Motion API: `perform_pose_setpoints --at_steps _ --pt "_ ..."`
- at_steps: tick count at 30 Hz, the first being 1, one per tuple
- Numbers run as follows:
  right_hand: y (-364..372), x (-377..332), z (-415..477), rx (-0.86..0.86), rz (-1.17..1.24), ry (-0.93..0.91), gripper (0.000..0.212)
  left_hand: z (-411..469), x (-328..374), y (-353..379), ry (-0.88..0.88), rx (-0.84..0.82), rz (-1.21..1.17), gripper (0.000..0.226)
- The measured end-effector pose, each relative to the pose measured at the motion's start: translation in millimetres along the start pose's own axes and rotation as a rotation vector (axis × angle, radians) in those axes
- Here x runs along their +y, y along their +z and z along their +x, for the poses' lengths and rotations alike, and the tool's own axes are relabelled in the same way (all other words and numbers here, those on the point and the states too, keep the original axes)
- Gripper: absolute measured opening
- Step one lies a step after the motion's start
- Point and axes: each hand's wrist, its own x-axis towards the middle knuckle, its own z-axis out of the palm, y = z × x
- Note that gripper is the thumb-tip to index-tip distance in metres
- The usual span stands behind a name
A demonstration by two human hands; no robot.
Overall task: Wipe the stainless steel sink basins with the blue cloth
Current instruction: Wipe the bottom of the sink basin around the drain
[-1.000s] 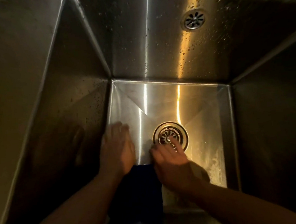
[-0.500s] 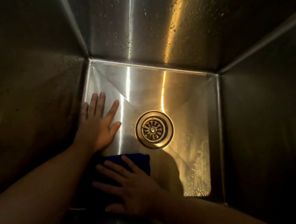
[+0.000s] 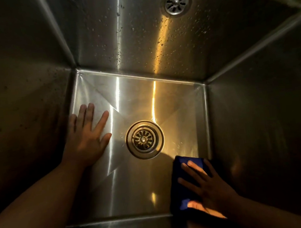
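I look straight down into a deep stainless steel sink basin (image 3: 137,104). The blue cloth (image 3: 181,173) lies flat on the basin floor in the near right corner. My right hand (image 3: 206,187) presses on top of it with fingers spread, covering most of it. My left hand (image 3: 87,136) rests flat and empty on the floor by the left wall, fingers apart. The round drain strainer (image 3: 144,139) sits in the middle of the floor between my hands.
The back wall carries water droplets and a round overflow grille (image 3: 176,1). Dark steel walls close in on the left (image 3: 26,107) and right (image 3: 265,112). The near wall's rim (image 3: 120,225) runs along the bottom.
My right hand has slid the blue cloth from the near left of the floor, below the drain, over to the near right corner. My left hand has stayed by the left wall.
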Motion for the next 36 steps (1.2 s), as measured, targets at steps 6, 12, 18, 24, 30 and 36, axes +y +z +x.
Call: perform_pose_setpoints --at_steps 6,12,18,24,30,36 --pt "7.6 -25.2 -3.6 0.042 0.017 0.169 0.079 -0.4 1.2 -0.7 -0.001 0.013 0.005 0.067" --pt "11.4 -34.1 5.5 0.012 0.077 0.230 0.070 0.4 1.2 -1.5 -0.014 -0.004 -0.010 0.067" --pt "0.2 -26.3 35.4 0.129 0.187 0.263 0.079 -0.1 1.7 -0.4 -0.020 -0.004 -0.019 0.067" --pt "-3.8 18.2 70.6 0.287 0.192 0.153 0.080 0.5 0.6 1.9 -0.021 -0.003 0.002 0.066" --pt "-23.2 72.7 114.5 0.326 0.051 0.145 0.074 -1.2 -0.8 3.6 -0.017 0.001 0.006 0.065" --pt "-59.2 141.4 176.6 0.284 -0.061 0.237 0.070 -1.1 -1.3 4.0 -0.012 0.015 0.001 0.065"
